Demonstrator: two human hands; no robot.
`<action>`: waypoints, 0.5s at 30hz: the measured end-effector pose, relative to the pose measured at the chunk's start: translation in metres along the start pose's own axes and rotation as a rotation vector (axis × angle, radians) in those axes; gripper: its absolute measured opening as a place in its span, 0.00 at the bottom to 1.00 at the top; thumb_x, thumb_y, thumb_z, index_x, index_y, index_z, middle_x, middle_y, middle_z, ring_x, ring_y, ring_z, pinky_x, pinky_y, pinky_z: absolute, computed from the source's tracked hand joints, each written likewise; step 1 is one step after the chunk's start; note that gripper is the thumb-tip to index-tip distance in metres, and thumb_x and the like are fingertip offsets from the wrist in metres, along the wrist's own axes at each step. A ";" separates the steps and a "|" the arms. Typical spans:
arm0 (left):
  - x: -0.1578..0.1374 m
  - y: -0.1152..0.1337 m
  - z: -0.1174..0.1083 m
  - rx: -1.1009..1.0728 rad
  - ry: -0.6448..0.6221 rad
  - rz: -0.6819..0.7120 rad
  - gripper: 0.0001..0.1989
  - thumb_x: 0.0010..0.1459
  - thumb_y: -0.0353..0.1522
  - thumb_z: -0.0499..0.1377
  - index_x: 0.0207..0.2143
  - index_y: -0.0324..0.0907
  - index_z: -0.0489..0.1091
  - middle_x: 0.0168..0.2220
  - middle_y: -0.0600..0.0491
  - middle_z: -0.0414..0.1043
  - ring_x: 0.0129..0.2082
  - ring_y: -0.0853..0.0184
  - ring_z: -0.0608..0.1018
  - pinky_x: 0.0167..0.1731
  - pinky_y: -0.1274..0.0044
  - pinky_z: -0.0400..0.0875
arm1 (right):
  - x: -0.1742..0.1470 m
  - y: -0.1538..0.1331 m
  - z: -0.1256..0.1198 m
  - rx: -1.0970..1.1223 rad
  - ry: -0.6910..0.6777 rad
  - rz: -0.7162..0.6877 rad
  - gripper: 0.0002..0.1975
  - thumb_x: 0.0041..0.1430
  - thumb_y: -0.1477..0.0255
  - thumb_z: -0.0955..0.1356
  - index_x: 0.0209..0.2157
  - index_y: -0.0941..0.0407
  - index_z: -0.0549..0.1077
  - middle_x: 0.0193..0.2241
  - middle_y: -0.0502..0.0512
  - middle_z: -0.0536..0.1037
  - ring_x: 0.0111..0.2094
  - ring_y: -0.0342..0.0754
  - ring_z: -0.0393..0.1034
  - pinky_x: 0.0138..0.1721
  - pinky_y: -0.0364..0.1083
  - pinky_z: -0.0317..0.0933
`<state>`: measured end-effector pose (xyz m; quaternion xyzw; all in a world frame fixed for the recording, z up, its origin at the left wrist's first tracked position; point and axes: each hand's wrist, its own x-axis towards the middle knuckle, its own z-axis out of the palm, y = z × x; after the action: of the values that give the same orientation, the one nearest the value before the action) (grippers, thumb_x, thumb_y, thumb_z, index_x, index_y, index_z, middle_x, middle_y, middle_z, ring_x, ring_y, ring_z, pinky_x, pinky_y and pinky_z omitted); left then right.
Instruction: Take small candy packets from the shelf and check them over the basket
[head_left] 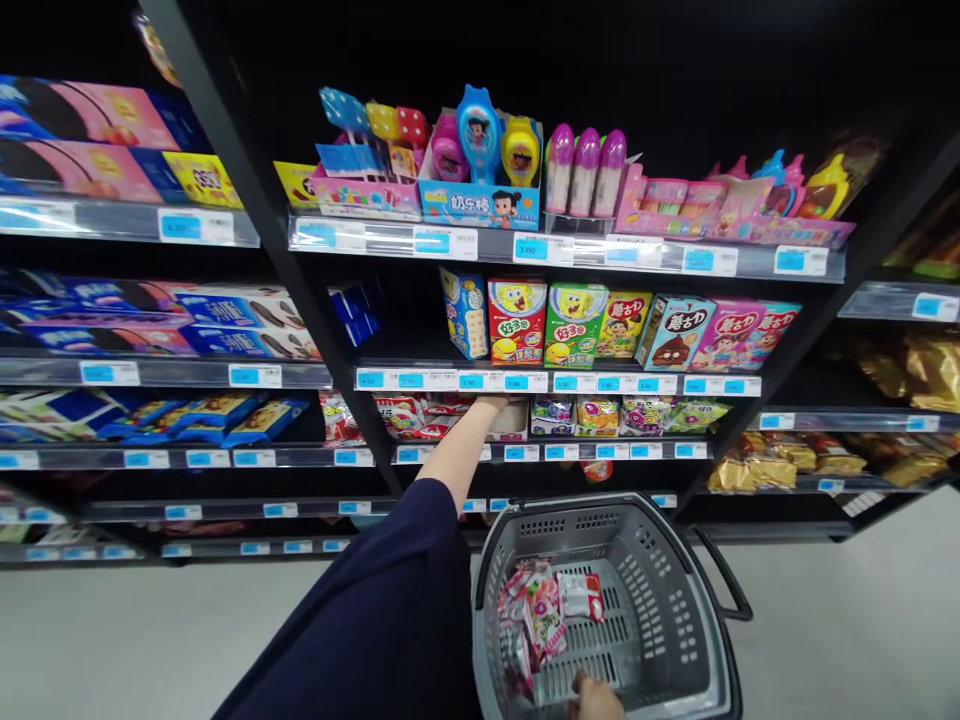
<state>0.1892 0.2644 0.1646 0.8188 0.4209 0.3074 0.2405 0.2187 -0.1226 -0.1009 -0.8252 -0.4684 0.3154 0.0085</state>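
Observation:
My left arm, in a dark navy sleeve, stretches out to a low shelf of small candy bags. At the wrist my left hand (491,403) passes under the price strip, and its fingers are hidden there. Beside it stand red-and-white bags (405,413) on one side and colourful fruit-candy bags (598,416) on the other. A grey plastic shopping basket (671,560) is below, with several red and pink candy packets (541,605) inside. At the bottom edge my right hand (598,698), partly cut off, is closed at the basket's near side.
Boxed snacks (517,320) stand on the shelf above, and toy candies (478,140) higher up. Blue biscuit packs (247,415) fill the left bay. Gold-wrapped packs (795,460) lie to the right. The basket's black handle (724,575) sticks out rightward over the pale floor (840,620).

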 end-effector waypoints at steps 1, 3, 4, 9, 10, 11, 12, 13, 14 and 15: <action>0.000 -0.007 0.001 0.008 -0.006 -0.001 0.18 0.55 0.35 0.54 0.49 0.42 0.61 0.52 0.46 0.60 0.50 0.60 0.64 0.50 0.64 0.58 | 0.001 0.000 0.000 -0.003 -0.005 0.002 0.15 0.49 0.76 0.64 0.40 0.59 0.72 0.36 0.68 0.77 0.39 0.57 0.72 0.39 0.49 0.63; -0.004 -0.018 0.001 0.042 -0.012 0.004 0.21 0.53 0.34 0.55 0.50 0.42 0.61 0.54 0.46 0.59 0.55 0.57 0.57 0.54 0.66 0.49 | 0.002 0.000 0.000 -0.003 -0.016 -0.004 0.16 0.50 0.76 0.63 0.42 0.60 0.72 0.38 0.69 0.76 0.40 0.57 0.72 0.39 0.49 0.62; -0.007 -0.023 0.001 0.072 -0.006 0.012 0.20 0.53 0.34 0.55 0.50 0.42 0.62 0.53 0.46 0.60 0.56 0.56 0.55 0.55 0.67 0.47 | 0.002 0.000 -0.001 -0.001 -0.021 -0.011 0.16 0.50 0.77 0.62 0.42 0.60 0.71 0.38 0.69 0.76 0.41 0.57 0.71 0.40 0.49 0.62; -0.055 -0.040 -0.012 0.213 0.001 0.146 0.14 0.56 0.29 0.47 0.40 0.41 0.69 0.43 0.45 0.67 0.49 0.58 0.64 0.51 0.68 0.54 | -0.002 -0.009 -0.014 0.036 -0.037 -0.053 0.16 0.51 0.77 0.62 0.42 0.57 0.71 0.37 0.66 0.77 0.41 0.57 0.71 0.39 0.49 0.62; -0.069 -0.042 -0.016 0.189 0.017 0.210 0.14 0.56 0.28 0.46 0.39 0.42 0.70 0.42 0.46 0.66 0.48 0.60 0.65 0.50 0.69 0.56 | -0.003 -0.012 -0.018 0.046 -0.037 -0.057 0.16 0.51 0.77 0.62 0.42 0.57 0.71 0.37 0.65 0.77 0.41 0.56 0.71 0.39 0.48 0.62; -0.083 -0.043 -0.020 0.146 0.068 0.265 0.14 0.56 0.28 0.46 0.37 0.43 0.70 0.41 0.47 0.65 0.48 0.61 0.64 0.49 0.69 0.58 | -0.004 -0.015 -0.021 0.056 -0.035 -0.063 0.16 0.51 0.78 0.62 0.41 0.56 0.71 0.37 0.65 0.77 0.40 0.56 0.72 0.38 0.48 0.62; -0.097 -0.043 -0.023 0.087 0.151 0.299 0.13 0.55 0.28 0.46 0.35 0.43 0.70 0.42 0.48 0.64 0.49 0.62 0.64 0.50 0.69 0.58 | -0.004 -0.017 -0.024 0.068 -0.032 -0.077 0.16 0.51 0.78 0.62 0.42 0.56 0.71 0.37 0.64 0.77 0.40 0.56 0.72 0.38 0.48 0.62; -0.111 -0.041 -0.027 0.012 0.266 0.301 0.12 0.55 0.28 0.46 0.33 0.43 0.70 0.43 0.48 0.62 0.50 0.62 0.63 0.50 0.69 0.57 | -0.005 -0.019 -0.027 0.085 -0.025 -0.097 0.16 0.51 0.78 0.61 0.42 0.56 0.71 0.36 0.64 0.77 0.40 0.56 0.72 0.38 0.47 0.62; -0.125 -0.037 -0.029 -0.075 0.373 0.276 0.11 0.55 0.30 0.47 0.30 0.42 0.70 0.44 0.48 0.60 0.50 0.62 0.63 0.51 0.69 0.57 | -0.005 -0.022 -0.029 0.106 -0.015 -0.122 0.16 0.51 0.78 0.61 0.41 0.57 0.71 0.35 0.64 0.78 0.39 0.55 0.72 0.37 0.47 0.62; -0.138 -0.031 -0.032 -0.182 0.453 0.226 0.11 0.55 0.31 0.48 0.28 0.41 0.69 0.44 0.48 0.60 0.50 0.62 0.63 0.51 0.68 0.57 | -0.005 -0.023 -0.031 0.138 0.004 -0.151 0.15 0.51 0.77 0.60 0.40 0.57 0.71 0.34 0.63 0.78 0.38 0.55 0.73 0.37 0.46 0.62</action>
<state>0.0871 0.1698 0.1248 0.7458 0.3407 0.5444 0.1769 0.2153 -0.1047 -0.0663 -0.7855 -0.5066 0.3439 0.0899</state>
